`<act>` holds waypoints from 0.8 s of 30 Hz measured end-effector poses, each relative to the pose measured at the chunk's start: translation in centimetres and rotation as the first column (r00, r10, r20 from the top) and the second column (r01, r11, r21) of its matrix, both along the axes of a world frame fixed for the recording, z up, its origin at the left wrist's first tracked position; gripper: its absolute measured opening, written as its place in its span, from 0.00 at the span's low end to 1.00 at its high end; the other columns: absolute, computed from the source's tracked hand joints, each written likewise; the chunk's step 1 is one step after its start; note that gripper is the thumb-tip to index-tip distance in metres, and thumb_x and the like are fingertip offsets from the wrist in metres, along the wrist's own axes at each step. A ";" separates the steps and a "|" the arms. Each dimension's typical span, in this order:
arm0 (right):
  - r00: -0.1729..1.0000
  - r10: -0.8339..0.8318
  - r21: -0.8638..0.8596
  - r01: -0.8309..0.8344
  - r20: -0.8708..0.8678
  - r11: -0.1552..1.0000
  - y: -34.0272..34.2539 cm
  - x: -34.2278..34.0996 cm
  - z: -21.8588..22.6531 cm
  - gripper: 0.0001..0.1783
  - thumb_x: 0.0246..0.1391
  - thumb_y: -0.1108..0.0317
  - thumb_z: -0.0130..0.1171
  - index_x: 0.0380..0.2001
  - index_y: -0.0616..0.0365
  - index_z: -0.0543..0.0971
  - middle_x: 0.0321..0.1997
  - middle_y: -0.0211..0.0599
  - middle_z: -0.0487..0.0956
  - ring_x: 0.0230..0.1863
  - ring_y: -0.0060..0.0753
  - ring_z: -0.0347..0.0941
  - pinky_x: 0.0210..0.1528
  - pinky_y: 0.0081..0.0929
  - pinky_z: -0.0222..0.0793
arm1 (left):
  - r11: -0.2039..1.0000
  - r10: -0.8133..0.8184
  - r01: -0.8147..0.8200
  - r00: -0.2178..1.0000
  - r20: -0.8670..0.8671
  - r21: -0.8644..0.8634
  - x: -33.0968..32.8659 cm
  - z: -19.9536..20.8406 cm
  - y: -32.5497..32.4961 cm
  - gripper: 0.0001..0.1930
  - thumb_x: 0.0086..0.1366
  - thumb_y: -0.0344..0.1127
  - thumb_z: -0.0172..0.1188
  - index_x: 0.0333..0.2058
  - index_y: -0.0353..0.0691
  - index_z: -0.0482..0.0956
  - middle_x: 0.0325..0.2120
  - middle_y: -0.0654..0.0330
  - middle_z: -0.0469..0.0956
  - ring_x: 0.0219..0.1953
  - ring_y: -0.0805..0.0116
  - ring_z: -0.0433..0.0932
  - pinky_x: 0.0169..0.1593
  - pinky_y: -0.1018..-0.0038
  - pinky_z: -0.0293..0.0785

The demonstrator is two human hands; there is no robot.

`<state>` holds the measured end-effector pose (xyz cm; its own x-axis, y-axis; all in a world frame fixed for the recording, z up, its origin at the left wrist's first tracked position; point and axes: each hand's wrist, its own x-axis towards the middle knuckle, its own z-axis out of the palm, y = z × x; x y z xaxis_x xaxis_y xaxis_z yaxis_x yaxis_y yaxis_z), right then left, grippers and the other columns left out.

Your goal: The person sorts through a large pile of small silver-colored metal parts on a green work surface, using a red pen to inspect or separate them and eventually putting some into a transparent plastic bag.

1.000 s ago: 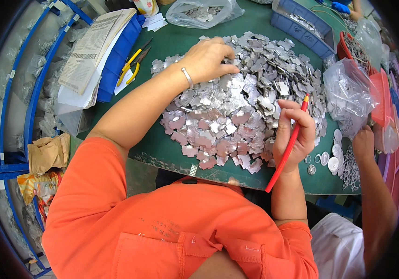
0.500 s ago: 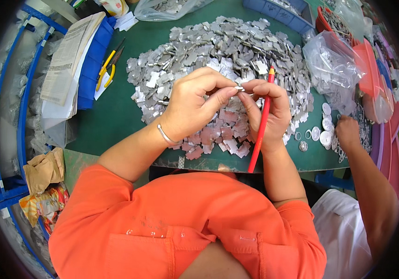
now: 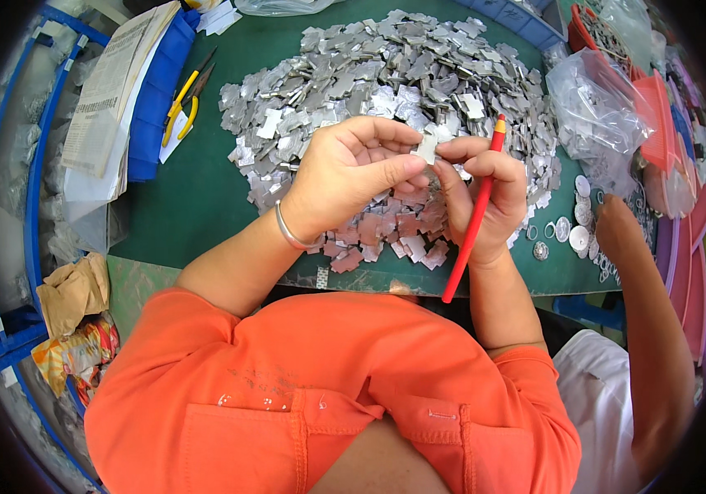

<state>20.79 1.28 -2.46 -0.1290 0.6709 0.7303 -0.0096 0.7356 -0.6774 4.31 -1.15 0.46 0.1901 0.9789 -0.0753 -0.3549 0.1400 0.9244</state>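
Between the fingertips of both hands is a small flat silver metal piece (image 3: 428, 148), its broad face now showing. My left hand (image 3: 358, 163) pinches its left edge with thumb and forefinger. From the other side my right hand (image 3: 487, 191) pinches it too. A red pencil (image 3: 474, 226) is tucked slantwise between the right hand's fingers, its yellow-ringed end up and away from me. Beneath and beyond both hands spreads a large heap of similar metal pieces (image 3: 353, 78), notched in outline. Some nearer pieces (image 3: 377, 226) look reddish.
A green table (image 3: 180, 222) bears the heap. Yellow-handled pliers (image 3: 178, 115) lie left, beside a blue bin (image 3: 155, 99) with papers. At right are a plastic bag (image 3: 596, 107), round metal discs (image 3: 581, 218) and a co-worker's hand (image 3: 620, 230). A blue tray (image 3: 526, 25) stands behind.
The metal piece has turned from edge-on to showing its flat face. Both hands still hold it, and the right hand with the pencil has shifted slightly right. The whole view has shifted a little.
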 end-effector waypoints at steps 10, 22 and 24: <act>0.992 0.039 -0.311 -0.075 -0.118 0.947 -0.4 -0.1 -0.1 0.16 0.46 0.85 0.56 0.36 0.60 0.64 0.38 0.43 0.74 0.36 0.25 0.71 0.37 0.20 0.69 | 0.996 0.059 -0.063 0.996 0.063 0.060 0.0 -0.5 -0.1 0.13 0.56 0.21 0.57 0.41 0.29 0.70 0.32 0.51 0.77 0.32 0.67 0.79 0.36 0.78 0.78; 0.996 -0.011 0.003 0.011 0.088 1.000 -0.4 0.2 0.0 0.17 0.43 0.87 0.56 0.33 0.58 0.64 0.32 0.43 0.75 0.33 0.29 0.73 0.35 0.22 0.70 | 0.997 0.002 0.004 0.998 0.070 -0.078 0.1 -0.2 0.0 0.13 0.60 0.30 0.57 0.40 0.27 0.70 0.29 0.53 0.77 0.29 0.67 0.79 0.32 0.78 0.78; 0.993 -0.026 0.023 0.024 0.118 0.999 -0.3 0.2 0.1 0.16 0.45 0.87 0.53 0.34 0.59 0.63 0.34 0.44 0.75 0.34 0.29 0.73 0.34 0.21 0.70 | 0.999 0.023 -0.022 0.999 0.034 -0.032 0.1 -0.2 -0.2 0.13 0.59 0.28 0.57 0.41 0.28 0.70 0.29 0.53 0.76 0.30 0.67 0.79 0.32 0.78 0.77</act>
<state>21.00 0.99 -2.34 -0.1989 0.6593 0.7251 0.0882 0.7490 -0.6567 4.45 -1.33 0.26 0.1708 0.9802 -0.1002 -0.3895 0.1606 0.9069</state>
